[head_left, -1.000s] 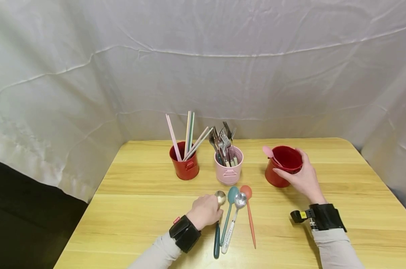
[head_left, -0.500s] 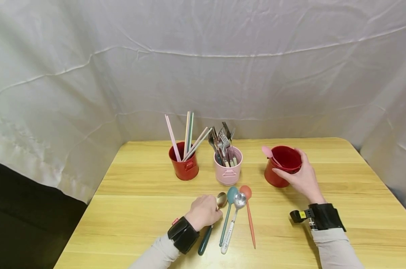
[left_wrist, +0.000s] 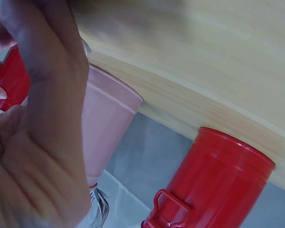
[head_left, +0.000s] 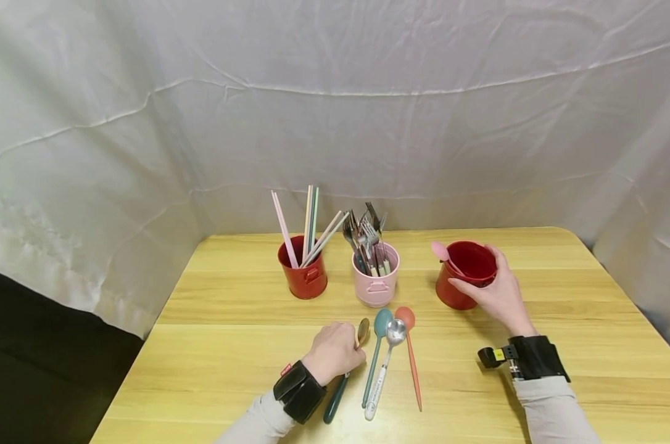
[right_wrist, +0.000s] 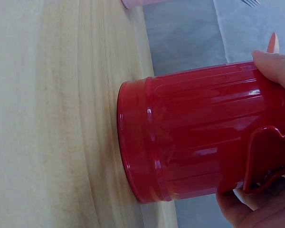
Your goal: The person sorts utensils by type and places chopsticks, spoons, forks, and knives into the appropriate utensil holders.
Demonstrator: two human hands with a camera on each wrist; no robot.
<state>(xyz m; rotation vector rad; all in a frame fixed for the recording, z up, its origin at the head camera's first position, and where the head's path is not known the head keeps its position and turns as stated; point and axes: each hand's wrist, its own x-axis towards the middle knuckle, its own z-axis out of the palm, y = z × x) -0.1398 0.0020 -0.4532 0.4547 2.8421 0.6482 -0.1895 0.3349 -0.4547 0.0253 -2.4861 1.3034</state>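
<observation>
My left hand (head_left: 333, 353) pinches a spoon with a dark green handle (head_left: 336, 401) low over the table, its gold-toned bowl (head_left: 363, 331) showing past the fingers. In the left wrist view the hand (left_wrist: 45, 123) hides that spoon. Just right of it lie a teal spoon (head_left: 383, 322), a silver spoon with a white printed handle (head_left: 377, 391) and a coral spoon (head_left: 414, 364). My right hand (head_left: 501, 296) grips the rim of a red bucket (head_left: 456, 295), thumb and fingers on opposite sides. A pink spoon (head_left: 440, 250) leans in this bucket, bowl up.
A pink bucket (head_left: 376, 290) full of forks (head_left: 370, 233) stands at the back middle. Left of it, another red bucket (head_left: 306, 283) holds several pastel chopsticks (head_left: 284, 225). A grey cloth (head_left: 335, 123) hangs behind the wooden table (head_left: 229, 364).
The spoon in my left hand has swung its handle end to the left, and its bowl has turned edge-on. My right hand keeps its grip on the red bucket.
</observation>
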